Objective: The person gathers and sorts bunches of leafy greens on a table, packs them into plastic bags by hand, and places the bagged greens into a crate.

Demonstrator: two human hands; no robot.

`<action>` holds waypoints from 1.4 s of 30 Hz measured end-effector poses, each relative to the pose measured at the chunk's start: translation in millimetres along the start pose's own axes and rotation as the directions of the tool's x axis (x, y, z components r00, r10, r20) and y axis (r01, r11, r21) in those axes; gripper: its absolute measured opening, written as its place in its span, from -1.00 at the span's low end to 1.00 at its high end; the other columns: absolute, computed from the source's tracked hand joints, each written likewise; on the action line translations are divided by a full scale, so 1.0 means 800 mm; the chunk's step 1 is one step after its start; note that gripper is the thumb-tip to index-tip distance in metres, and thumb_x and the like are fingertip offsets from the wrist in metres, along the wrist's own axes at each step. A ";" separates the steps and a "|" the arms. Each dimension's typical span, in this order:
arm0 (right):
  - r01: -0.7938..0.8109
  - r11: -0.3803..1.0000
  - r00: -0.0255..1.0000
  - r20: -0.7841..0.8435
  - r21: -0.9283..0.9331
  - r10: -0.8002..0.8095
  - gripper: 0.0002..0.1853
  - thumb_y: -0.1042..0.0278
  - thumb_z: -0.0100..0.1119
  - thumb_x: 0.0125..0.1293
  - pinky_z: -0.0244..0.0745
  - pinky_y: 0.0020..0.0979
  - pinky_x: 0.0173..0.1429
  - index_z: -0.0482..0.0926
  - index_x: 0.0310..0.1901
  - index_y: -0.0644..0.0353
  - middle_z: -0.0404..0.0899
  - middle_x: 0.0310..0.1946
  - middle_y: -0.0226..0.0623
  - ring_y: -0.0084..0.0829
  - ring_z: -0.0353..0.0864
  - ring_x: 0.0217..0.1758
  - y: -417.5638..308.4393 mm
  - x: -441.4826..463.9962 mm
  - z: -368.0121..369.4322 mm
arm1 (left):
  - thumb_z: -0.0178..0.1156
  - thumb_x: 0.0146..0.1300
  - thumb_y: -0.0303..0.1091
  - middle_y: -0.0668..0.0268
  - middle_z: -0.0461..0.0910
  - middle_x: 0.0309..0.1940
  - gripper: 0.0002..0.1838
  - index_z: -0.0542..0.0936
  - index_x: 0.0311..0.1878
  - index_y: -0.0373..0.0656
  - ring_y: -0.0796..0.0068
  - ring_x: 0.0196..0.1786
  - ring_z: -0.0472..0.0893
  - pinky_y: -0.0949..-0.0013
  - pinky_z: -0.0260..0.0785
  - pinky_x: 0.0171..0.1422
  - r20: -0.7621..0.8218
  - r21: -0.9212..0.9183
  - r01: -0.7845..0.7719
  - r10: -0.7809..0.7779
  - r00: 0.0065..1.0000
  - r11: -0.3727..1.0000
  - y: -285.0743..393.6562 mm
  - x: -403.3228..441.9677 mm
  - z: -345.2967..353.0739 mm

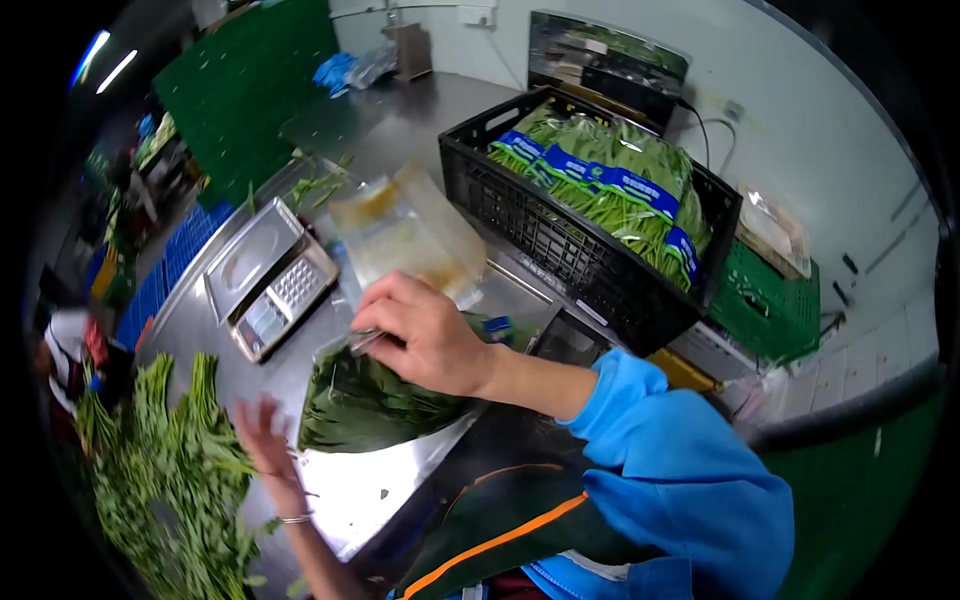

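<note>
My right hand is closed in a pinch on the gathered edge of a clear plastic bag. Dark green leafy vegetables fill this bag, which lies on its side over a bright white sheet or surface. Something shiny shows between the fingertips, perhaps a fold of the plastic. My left hand is raised just left of the bag, blurred, with fingers apart and nothing in them. Below and beyond it lie loose bunches of leafy greens.
A digital scale stands on the steel table, beside a stack of clear bags. At the back right, a black crate holds packed greens with blue labels. A green crate sits farther right. Another person is at the far left.
</note>
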State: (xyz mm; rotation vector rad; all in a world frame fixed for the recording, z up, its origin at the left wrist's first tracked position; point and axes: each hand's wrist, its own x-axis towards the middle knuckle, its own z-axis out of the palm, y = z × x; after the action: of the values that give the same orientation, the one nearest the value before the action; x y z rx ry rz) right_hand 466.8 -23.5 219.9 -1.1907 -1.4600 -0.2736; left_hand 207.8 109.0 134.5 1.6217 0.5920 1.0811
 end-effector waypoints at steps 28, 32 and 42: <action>-0.668 0.020 0.387 -0.325 -0.744 0.863 -0.05 -0.43 -0.01 0.06 -0.08 0.05 0.37 0.02 0.37 0.01 -0.19 0.35 0.25 0.17 -0.14 0.40 0.319 -0.079 -0.554 | 0.22 0.05 -0.03 -0.07 0.54 -0.21 -0.46 0.46 -0.03 -0.26 0.01 -0.11 0.54 0.16 0.43 -0.05 0.858 0.451 -0.560 -0.165 0.487 0.695 -0.040 0.210 0.690; -0.767 0.043 0.215 -0.193 -0.640 0.957 0.03 -0.51 -0.06 0.02 -0.31 0.36 0.30 -0.15 0.41 -0.11 -0.44 0.39 0.15 0.28 -0.40 0.42 0.334 -0.107 -0.498 | 0.27 -0.02 -0.05 0.03 0.59 -0.35 -0.61 0.58 -0.27 -0.19 0.07 -0.21 0.58 0.16 0.44 -0.10 0.916 0.401 -0.553 -0.300 0.267 0.731 -0.085 0.242 0.702; -0.523 0.331 0.765 -0.261 -0.785 0.589 -0.50 0.04 0.06 0.24 0.13 -0.06 0.19 0.37 0.17 0.08 0.25 0.15 -0.11 -0.10 0.19 0.21 0.380 -0.053 -0.526 | 0.40 -0.15 -0.08 0.02 0.29 0.09 -0.16 0.27 0.25 -0.03 0.03 0.08 0.35 0.11 0.36 0.00 0.918 0.026 -0.704 0.262 0.298 0.710 0.014 0.224 0.674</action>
State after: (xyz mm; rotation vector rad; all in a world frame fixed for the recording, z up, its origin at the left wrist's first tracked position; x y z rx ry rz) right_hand 948.5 -217.3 174.5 -2.4561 -0.8187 -0.4657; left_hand 760.9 -12.5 185.9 2.5844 -0.5054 0.3218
